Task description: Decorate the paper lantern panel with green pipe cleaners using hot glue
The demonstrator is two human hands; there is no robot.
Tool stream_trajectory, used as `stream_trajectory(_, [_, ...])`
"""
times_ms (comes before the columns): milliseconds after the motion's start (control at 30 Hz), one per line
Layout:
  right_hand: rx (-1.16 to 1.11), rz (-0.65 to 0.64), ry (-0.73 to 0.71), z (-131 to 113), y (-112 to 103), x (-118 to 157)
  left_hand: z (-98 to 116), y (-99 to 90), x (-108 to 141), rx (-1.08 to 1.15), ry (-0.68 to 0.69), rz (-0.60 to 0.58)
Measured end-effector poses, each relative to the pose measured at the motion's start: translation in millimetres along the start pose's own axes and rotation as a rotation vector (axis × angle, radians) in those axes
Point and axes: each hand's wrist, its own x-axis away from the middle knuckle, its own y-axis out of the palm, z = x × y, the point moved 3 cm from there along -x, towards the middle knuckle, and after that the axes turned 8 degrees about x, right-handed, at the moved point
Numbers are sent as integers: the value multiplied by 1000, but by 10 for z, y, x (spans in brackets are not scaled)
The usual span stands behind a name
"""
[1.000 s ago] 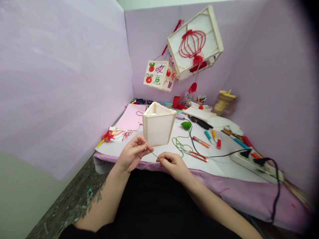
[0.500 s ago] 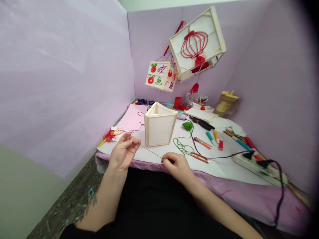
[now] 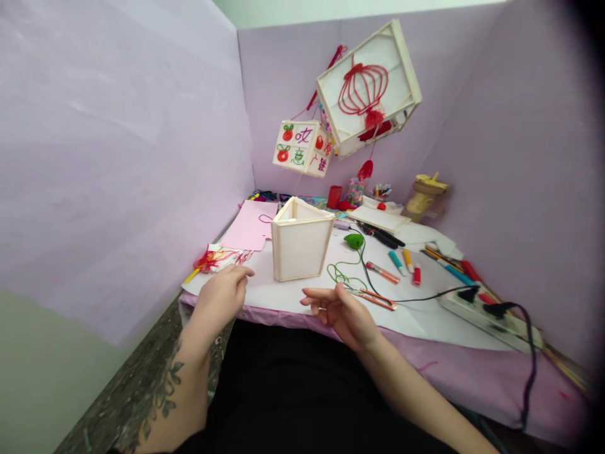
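Two bare hands hover at the near edge of a craft table, in front of an unfinished three-sided lantern frame.

The left hand (image 3: pixel 221 294) hangs over the white paper sheet (image 3: pixel 283 293) with fingers loosely curled and nothing visibly in its grip; the right hand (image 3: pixel 341 311) is turned palm up, fingers spread apart, and whether a thin thread lies across it I cannot tell. The pale wooden triangular lantern frame with paper panels (image 3: pixel 300 239) stands upright on the sheet just beyond and between the hands. A tangle of green cord (image 3: pixel 344 273) lies right of the frame, near the red-handled scissors (image 3: pixel 375 298). A red thread bundle (image 3: pixel 215 257) sits beyond the left hand. A white power strip (image 3: pixel 486 313) lies far right. Two decorated lanterns (image 3: pixel 368 85) hang above.
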Motion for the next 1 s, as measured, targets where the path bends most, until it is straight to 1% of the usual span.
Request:
stream_trajectory(67, [37,25,-38,3,-3,-5,115,69,10,112,40,-50])
stream_trajectory(167, [161,64,-165,-15,45,-29,318,155,27,273,33,-116])
stream_trajectory(267, [330,5,-226,-30,202,-84,461,274,49,389,14,-188])
stream_trajectory(333, [442,-38,-183,-23,301,-122,484,371,62,502,-20,-212])
stream_trajectory(400, [500,-54,-96,-6,346,-140,454,454,68,715,-104,-172])
stream_trajectory(467, [512,-45,-26,8,330,-124,400,520,67,1037,-240,-107])
stream_trajectory(533, [512,-13,-3,7,273,-81,365,553,57,1352,-356,-52])
stream_trajectory(567, [533,5,1,2,239,-54,357,548,47,1469,-385,-20])
stream_trajectory(600, [576,21,0,-6,207,-24,354,526,35,1551,-385,13])
stream_trajectory(667, [717,43,-40,-43,164,32,363,450,14,1623,-328,63])
stream_trajectory(700, [799,46,-82,-70,157,56,373,407,8,1626,-293,65])
stream_trajectory(767, [944,55,-185,-130,168,94,406,337,13,1592,-238,33])
stream_trajectory(833, [1051,86,-256,-175,192,115,444,298,35,1545,-210,9])
stream_trajectory(1000, [1218,194,-309,-202,204,133,527,279,78,1508,-188,34])
